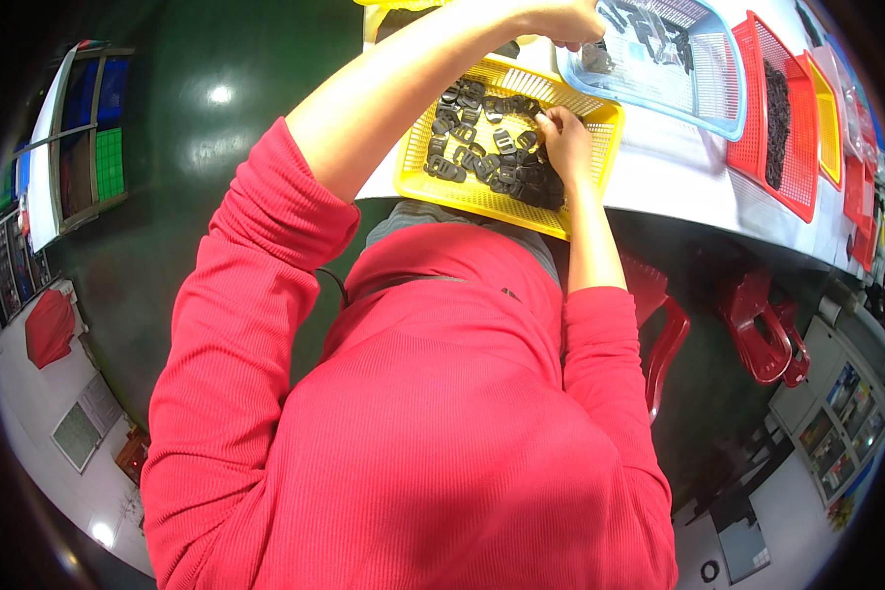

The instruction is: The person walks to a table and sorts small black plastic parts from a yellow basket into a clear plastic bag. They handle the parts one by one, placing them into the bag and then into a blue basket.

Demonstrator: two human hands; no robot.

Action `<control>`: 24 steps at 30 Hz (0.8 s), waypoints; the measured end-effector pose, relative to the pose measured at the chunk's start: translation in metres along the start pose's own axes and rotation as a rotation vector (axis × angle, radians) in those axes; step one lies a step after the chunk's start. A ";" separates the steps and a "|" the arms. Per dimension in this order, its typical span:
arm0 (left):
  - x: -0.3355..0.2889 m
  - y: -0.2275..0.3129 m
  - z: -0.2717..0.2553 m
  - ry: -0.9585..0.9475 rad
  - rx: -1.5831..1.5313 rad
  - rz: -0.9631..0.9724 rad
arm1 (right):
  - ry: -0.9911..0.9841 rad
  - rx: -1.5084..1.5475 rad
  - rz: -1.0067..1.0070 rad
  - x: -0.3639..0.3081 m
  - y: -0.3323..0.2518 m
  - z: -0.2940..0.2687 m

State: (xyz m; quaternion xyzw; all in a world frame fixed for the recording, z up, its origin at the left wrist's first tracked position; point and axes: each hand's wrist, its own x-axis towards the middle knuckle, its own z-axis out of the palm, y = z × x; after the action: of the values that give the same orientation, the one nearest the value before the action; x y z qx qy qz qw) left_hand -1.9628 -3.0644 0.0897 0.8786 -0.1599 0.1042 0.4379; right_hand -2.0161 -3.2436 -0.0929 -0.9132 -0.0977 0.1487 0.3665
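Note:
In front of me a yellow plastic basket holds many small black plastic buckles. My right hand reaches into its right side, thumb and fingertips pinched together on a black buckle at the pile's far edge. My left arm stretches forward across the yellow basket. At the near left corner of a light blue basket, my left hand is closed with its fingers curled down; what it holds, if anything, is hidden. Black pieces lie inside the blue basket.
To the right stand a red basket with dark pieces and a smaller yellow basket. Another yellow container is at the far left table edge. The white table ends near my waist. Red plastic chairs stand below right.

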 end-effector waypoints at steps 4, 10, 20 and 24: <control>-0.001 -0.014 0.007 0.018 -0.021 0.026 | -0.157 -0.173 -0.007 -0.007 -0.012 -0.017; 0.010 -0.030 0.014 -0.192 0.341 0.100 | -0.197 -0.405 0.009 -0.011 -0.030 -0.007; 0.005 -0.008 0.003 -0.077 0.188 0.017 | -0.411 1.041 0.221 -0.014 -0.007 -0.034; 0.009 -0.018 0.009 -0.108 0.287 0.051 | -0.205 1.469 0.443 -0.024 -0.050 -0.039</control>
State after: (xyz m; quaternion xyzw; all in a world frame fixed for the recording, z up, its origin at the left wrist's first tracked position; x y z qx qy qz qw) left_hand -1.9472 -3.0630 0.0743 0.9322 -0.1888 0.0895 0.2955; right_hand -2.0287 -3.2395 -0.0264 -0.4156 0.1775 0.3291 0.8291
